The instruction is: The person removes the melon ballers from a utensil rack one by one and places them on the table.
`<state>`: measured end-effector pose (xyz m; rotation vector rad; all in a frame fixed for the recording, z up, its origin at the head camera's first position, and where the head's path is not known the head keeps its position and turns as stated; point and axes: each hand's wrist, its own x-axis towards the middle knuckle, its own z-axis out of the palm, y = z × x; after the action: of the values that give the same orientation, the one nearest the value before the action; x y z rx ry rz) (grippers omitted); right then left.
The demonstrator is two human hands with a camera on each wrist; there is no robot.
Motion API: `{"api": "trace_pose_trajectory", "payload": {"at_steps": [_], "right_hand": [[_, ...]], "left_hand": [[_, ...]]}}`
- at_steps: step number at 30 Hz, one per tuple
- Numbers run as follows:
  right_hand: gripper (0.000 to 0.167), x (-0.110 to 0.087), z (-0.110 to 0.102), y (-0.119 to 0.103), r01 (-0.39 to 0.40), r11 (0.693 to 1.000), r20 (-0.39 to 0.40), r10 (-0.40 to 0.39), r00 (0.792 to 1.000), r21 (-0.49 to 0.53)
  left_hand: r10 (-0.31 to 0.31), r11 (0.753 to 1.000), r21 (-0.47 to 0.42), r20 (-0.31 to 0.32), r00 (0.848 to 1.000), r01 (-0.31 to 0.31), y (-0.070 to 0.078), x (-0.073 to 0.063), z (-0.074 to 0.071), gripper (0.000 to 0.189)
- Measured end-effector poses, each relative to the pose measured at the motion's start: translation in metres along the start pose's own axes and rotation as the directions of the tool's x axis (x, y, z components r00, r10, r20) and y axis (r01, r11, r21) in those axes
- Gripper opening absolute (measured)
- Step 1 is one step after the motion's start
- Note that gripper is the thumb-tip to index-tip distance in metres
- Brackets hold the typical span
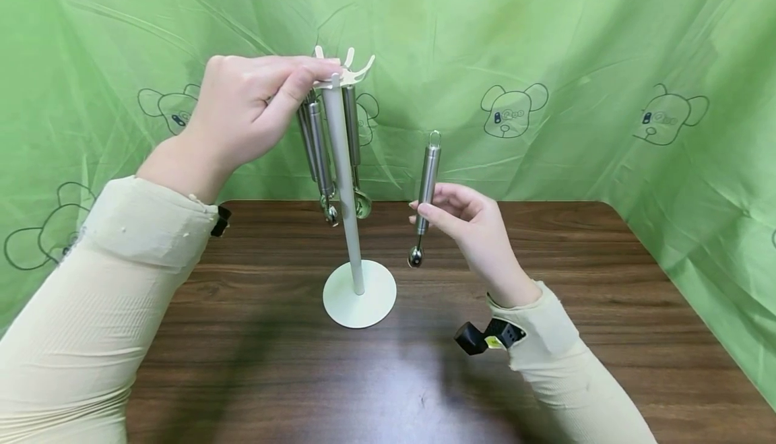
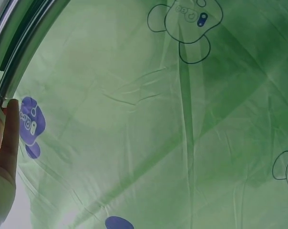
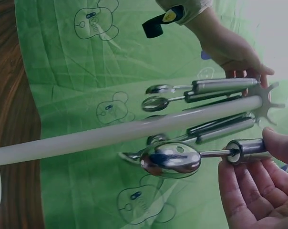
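A white utensil stand rises from a round base, with curved hooks around its top. My left hand grips the stand's top from the left, thumb and fingers at the hooks. Several steel utensils with thick handles hang from the hooks, partly behind the pole. To the right of the pole, my right hand pinches a steel melon baller by its handle. The melon baller hangs bowl down in the air, wire loop on top, apart from the stand. In the right wrist view its shiny oval bowl shows a small hole.
The stand's round base rests on a dark wood-grain table. Green cloth with printed bear heads hangs behind and along the sides of the table.
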<state>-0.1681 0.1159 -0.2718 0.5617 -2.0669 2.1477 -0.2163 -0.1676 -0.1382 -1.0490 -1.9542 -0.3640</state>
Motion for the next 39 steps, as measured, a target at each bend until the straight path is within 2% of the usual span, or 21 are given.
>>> {"api": "trace_pose_trajectory", "payload": {"at_steps": [8,15,21,26,32,39], "right_hand": [[0.018,-0.01,-0.005,0.022,-0.075,0.997,-0.02,0.075,0.997,0.004],[0.017,-0.018,-0.01,0.042,-0.112,0.993,-0.044,0.114,0.992,0.036],[0.019,-0.022,-0.011,0.058,-0.146,0.988,-0.079,0.15,0.985,0.05],[0.027,-0.025,-0.011,0.069,-0.165,0.985,-0.095,0.169,0.981,0.049],[0.027,-0.028,-0.011,0.075,-0.188,0.981,-0.111,0.192,0.975,0.043],[0.03,-0.032,-0.011,0.082,-0.234,0.971,-0.129,0.238,0.963,0.04]], "left_hand": [[-0.001,1.0,0.022,-0.012,1.0,0.001,0.003,0.001,0.001,0.029],[-0.023,0.998,0.05,-0.001,1.0,0.023,0.008,0.001,0.001,0.028],[-0.032,0.994,0.099,-0.017,0.999,0.034,0.015,0.002,0.001,0.028],[-0.073,0.986,0.153,-0.014,0.997,0.074,0.024,0.003,0.001,0.032],[-0.156,0.97,0.188,-0.009,0.988,0.155,0.034,0.003,0.003,0.035],[-0.156,0.955,0.25,-0.022,0.987,0.157,0.042,0.004,0.006,0.043]]}}
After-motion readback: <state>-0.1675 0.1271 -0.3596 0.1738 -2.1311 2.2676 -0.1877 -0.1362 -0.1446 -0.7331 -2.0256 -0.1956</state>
